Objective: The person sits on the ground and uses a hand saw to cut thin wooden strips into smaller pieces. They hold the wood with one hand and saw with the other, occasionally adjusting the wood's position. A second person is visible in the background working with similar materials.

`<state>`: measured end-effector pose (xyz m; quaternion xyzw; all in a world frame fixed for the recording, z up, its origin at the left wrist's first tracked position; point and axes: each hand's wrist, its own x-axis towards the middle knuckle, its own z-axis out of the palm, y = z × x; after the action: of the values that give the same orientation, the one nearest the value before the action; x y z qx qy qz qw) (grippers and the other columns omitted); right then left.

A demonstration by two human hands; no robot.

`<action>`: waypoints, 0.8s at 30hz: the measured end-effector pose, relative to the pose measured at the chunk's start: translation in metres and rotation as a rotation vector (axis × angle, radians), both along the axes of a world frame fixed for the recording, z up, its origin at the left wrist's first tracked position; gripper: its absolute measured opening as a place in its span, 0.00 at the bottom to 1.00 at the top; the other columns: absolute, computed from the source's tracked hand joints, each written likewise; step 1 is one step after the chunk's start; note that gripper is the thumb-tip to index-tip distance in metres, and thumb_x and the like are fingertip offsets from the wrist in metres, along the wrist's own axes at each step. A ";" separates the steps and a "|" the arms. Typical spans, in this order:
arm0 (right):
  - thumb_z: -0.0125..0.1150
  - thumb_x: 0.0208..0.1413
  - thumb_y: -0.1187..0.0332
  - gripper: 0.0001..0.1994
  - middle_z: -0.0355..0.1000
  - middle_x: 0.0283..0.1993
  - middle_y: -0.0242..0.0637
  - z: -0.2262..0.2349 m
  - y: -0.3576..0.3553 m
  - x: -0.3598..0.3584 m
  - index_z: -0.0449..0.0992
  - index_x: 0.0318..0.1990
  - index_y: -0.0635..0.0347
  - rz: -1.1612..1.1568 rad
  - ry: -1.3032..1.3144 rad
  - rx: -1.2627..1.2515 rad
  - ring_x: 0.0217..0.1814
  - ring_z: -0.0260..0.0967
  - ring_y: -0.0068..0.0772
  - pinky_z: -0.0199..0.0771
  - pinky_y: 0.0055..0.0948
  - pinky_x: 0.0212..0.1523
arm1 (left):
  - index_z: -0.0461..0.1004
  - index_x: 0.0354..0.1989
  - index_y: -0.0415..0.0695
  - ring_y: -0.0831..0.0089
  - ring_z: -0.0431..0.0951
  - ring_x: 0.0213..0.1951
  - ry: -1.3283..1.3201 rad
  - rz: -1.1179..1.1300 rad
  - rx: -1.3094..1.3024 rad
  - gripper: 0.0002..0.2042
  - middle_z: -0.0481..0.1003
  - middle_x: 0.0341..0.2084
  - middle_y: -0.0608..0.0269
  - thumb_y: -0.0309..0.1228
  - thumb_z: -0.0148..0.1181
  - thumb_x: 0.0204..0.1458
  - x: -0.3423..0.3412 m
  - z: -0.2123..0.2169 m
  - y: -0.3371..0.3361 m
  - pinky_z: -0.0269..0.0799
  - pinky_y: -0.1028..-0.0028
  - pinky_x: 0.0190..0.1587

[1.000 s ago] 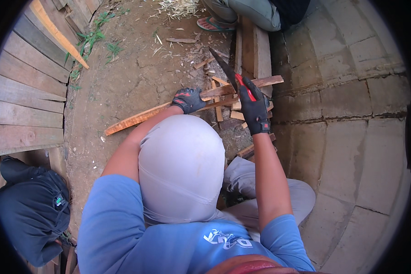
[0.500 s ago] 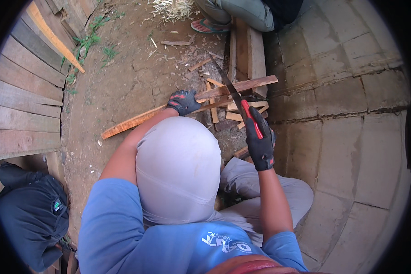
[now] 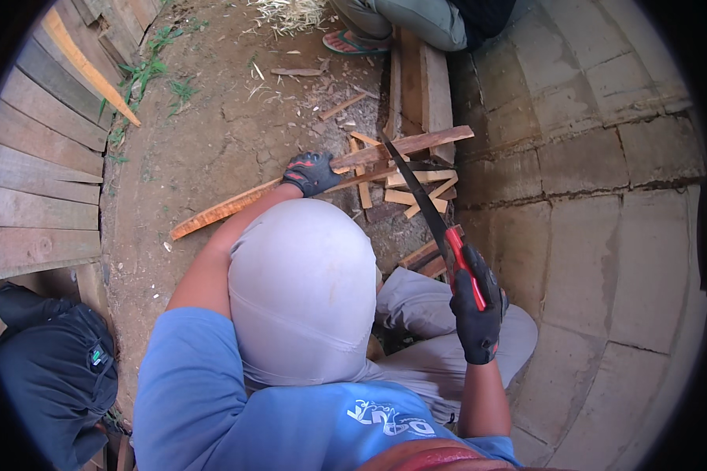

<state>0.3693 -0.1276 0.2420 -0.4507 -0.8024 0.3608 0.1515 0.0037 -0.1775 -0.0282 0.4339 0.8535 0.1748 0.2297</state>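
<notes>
My right hand [image 3: 477, 314], in a black glove, is wrapped around the red handle of a handsaw [image 3: 424, 195]. The dark blade slants up and left from the grip, its tip end lying across a brown wooden board [image 3: 436, 141]. My left hand [image 3: 310, 173], gloved in black with red marks, presses closed on the near end of that board. A long orange-brown wooden strip [image 3: 226, 215] runs beneath the same hand, and its far part lies just below the board. Part of both pieces is hidden under the glove.
Short wood offcuts [image 3: 420, 182] lie in a pile below the board. A thick wooden beam [image 3: 438, 86] stands beside the block wall [image 3: 581, 161]. Another person's sandalled foot [image 3: 355, 43] is at the top. Plank fencing [image 3: 39, 188] and dark clothing [image 3: 55, 369] are at left.
My right hand has drawn the saw back toward me, down and to the right, so the blade's tip end now crosses the board. My left hand stays on the wood.
</notes>
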 end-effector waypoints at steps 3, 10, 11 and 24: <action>0.63 0.70 0.65 0.20 0.81 0.44 0.32 -0.012 -0.002 0.016 0.80 0.67 0.57 0.030 0.011 0.058 0.25 0.64 0.15 0.68 0.23 0.27 | 0.83 0.50 0.48 0.47 0.86 0.45 -0.012 0.000 -0.003 0.24 0.85 0.41 0.46 0.51 0.62 0.52 0.000 -0.003 0.002 0.82 0.51 0.49; 0.63 0.71 0.63 0.20 0.81 0.43 0.33 -0.017 -0.002 0.011 0.80 0.66 0.58 0.046 0.005 0.129 0.25 0.65 0.16 0.69 0.24 0.28 | 0.84 0.50 0.48 0.46 0.86 0.44 -0.012 -0.014 -0.002 0.24 0.85 0.41 0.46 0.51 0.62 0.52 -0.004 -0.005 0.004 0.81 0.51 0.49; 0.63 0.71 0.63 0.20 0.81 0.43 0.33 -0.021 0.001 0.012 0.80 0.66 0.58 0.041 -0.008 0.129 0.25 0.65 0.16 0.69 0.24 0.28 | 0.84 0.50 0.48 0.46 0.86 0.45 -0.007 -0.012 -0.005 0.24 0.85 0.41 0.46 0.51 0.62 0.52 -0.004 -0.005 0.003 0.81 0.51 0.49; 0.60 0.71 0.65 0.18 0.82 0.60 0.49 -0.059 0.026 -0.054 0.80 0.64 0.60 0.179 0.049 0.197 0.66 0.79 0.46 0.76 0.39 0.65 | 0.85 0.51 0.49 0.46 0.86 0.46 -0.025 -0.010 0.009 0.25 0.85 0.41 0.46 0.54 0.61 0.53 -0.003 -0.008 0.003 0.81 0.51 0.50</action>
<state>0.3152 -0.1011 0.1835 -0.3512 -0.8670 0.3033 0.1817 0.0004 -0.1750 -0.0366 0.4370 0.8475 0.1828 0.2395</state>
